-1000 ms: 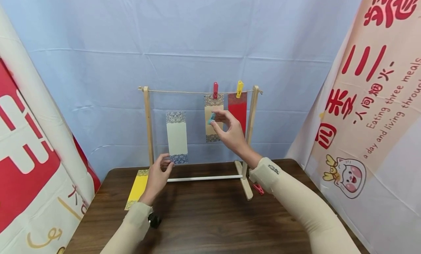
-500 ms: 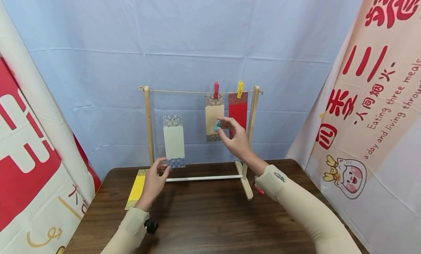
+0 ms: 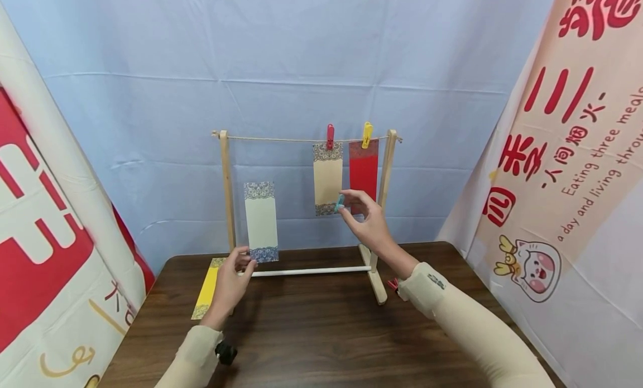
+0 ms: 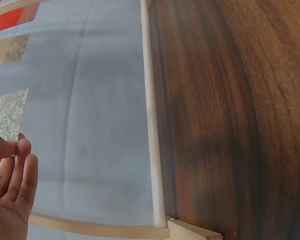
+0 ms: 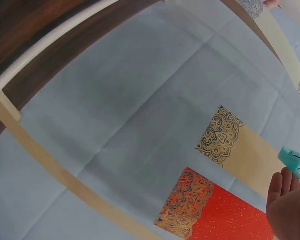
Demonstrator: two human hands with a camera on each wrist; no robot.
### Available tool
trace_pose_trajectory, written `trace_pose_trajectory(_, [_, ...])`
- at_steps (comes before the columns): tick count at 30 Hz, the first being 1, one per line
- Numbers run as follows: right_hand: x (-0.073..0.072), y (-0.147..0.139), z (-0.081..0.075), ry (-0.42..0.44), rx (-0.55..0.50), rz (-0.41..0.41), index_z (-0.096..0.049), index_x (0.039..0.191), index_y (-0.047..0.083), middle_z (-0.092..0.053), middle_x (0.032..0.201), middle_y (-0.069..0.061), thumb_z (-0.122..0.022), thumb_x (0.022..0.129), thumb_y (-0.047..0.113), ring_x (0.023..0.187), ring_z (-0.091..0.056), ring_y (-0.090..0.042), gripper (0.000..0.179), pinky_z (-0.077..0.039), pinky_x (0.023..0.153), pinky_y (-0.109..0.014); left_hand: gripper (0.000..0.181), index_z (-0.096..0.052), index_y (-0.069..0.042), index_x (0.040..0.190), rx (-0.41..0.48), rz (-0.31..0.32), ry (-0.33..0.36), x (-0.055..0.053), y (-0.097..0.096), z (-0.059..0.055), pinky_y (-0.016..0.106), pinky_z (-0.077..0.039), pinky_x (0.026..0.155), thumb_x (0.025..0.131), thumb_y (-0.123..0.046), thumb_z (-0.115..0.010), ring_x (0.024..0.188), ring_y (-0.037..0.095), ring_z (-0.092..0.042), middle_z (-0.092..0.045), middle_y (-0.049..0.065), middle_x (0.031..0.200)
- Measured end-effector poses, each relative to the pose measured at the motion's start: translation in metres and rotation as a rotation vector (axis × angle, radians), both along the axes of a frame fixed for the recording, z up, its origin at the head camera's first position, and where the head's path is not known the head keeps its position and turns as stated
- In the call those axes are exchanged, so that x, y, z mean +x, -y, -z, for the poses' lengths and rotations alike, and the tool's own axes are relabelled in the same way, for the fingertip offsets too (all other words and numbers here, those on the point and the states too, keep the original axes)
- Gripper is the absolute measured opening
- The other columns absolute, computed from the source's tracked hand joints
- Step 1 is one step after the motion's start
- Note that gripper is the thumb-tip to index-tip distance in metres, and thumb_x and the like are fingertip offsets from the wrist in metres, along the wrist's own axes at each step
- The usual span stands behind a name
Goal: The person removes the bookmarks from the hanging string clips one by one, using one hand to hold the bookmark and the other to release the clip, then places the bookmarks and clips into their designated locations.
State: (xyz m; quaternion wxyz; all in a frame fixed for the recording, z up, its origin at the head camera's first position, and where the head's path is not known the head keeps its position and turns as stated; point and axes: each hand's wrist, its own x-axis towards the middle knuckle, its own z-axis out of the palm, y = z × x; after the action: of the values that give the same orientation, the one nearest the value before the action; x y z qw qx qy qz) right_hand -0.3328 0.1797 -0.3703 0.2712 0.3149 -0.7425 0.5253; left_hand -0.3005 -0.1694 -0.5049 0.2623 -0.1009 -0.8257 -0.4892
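My left hand (image 3: 233, 282) pinches the lower corner of a pale card (image 3: 262, 221) with blue lace-patterned ends, holding it upright below the string. In the left wrist view, thumb and fingertip meet on the card's patterned corner (image 4: 10, 115). My right hand (image 3: 370, 220) pinches a small teal clothespin (image 3: 340, 202) in front of the tan card's lower end. That clothespin (image 5: 296, 163) also shows at the right edge of the right wrist view. A red clothespin (image 3: 330, 137) fixes the tan card (image 3: 328, 178) to the string (image 3: 276, 139). A yellow clothespin (image 3: 367, 135) fixes the red card (image 3: 364, 170) beside it.
The string spans a wooden frame with a left post (image 3: 227, 192), a right post (image 3: 385, 176) and a white bottom bar (image 3: 311, 272). A yellow card (image 3: 205, 293) lies on the dark table (image 3: 311, 338) at left. Red clothespins (image 3: 393, 285) lie by the right foot.
My left hand has brought the pale card down and slightly left, away from the string. The right hand, with the teal clothespin, has drawn down and to the right.
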Motion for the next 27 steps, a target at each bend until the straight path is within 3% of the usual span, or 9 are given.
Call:
trace_pose_trajectory(3, [0.003,-0.002,0.003,0.015,0.003,0.002,-0.065,0.138,-0.003,-0.07,0.118,-0.016,-0.075,0.099,-0.001,0.105,-0.069,-0.03,0.041,-0.058,0.092,-0.027,0.035,-0.065,0.004,0.128,-0.003,-0.01,-0.007,0.001,0.001,0.002,0.056,-0.061,0.086,0.096,0.004,-0.078,0.093,0.035,-0.075,-0.078,0.019,0.104])
trace_pose_trajectory(10, [0.006,-0.01,0.015,0.008,-0.016,0.003,-0.062,0.138,-0.01,-0.067,0.123,-0.03,-0.072,0.097,-0.012,0.108,-0.067,-0.043,0.042,-0.056,0.101,-0.047,0.035,-0.065,0.002,0.13,-0.004,-0.023,0.007,0.007,0.005,0.006,0.056,-0.062,0.088,0.097,0.002,-0.077,0.095,0.034,-0.075,-0.078,0.018,0.105])
trace_pose_trajectory(19, [0.032,-0.017,0.008,0.034,-0.019,0.022,-0.062,0.134,-0.013,-0.067,0.117,-0.03,-0.07,0.097,-0.014,0.104,-0.067,-0.036,0.038,-0.056,0.101,-0.033,0.037,-0.066,0.002,0.131,-0.022,-0.062,0.015,0.011,0.009,0.01,0.039,-0.062,0.084,0.096,0.001,-0.079,0.094,0.03,-0.075,-0.079,0.015,0.105])
trace_pose_trajectory(27, [0.041,-0.026,0.015,0.027,-0.008,0.063,-0.064,0.133,-0.01,-0.066,0.116,-0.032,-0.07,0.095,-0.016,0.103,-0.066,-0.039,0.039,-0.057,0.098,-0.036,0.037,-0.065,0.003,0.131,-0.025,-0.068,0.019,0.017,0.013,0.014,0.048,-0.063,0.087,0.096,0.003,-0.078,0.093,0.031,-0.075,-0.078,0.017,0.104])
